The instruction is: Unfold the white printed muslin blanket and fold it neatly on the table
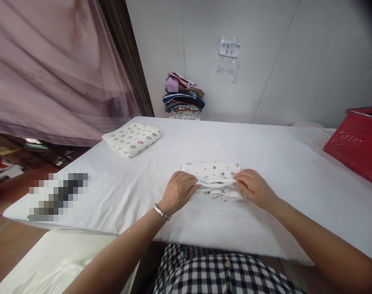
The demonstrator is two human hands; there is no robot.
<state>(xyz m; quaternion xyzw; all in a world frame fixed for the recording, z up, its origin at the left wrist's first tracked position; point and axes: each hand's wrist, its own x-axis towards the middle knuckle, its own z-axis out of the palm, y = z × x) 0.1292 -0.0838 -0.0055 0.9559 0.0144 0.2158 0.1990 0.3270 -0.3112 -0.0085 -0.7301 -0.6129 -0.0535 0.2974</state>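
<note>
A white cloth with a small scattered print (215,169) lies folded in layers on the white-covered table (265,151), close in front of me. My left hand (180,190) grips its left edge, thumb and fingers pinched on a fold. At the opposite edge my right hand (255,188) pinches the same fold. Between both hands the fold is slightly raised, with a dark gap under it. Part of each cloth edge is hidden behind my fingers.
Another folded printed cloth (132,139) lies at the table's far left. A red bin (357,143) stands at the right. Behind the table rises a stack of folded fabrics (184,96) by the wall. A pink curtain (51,69) hangs on the left.
</note>
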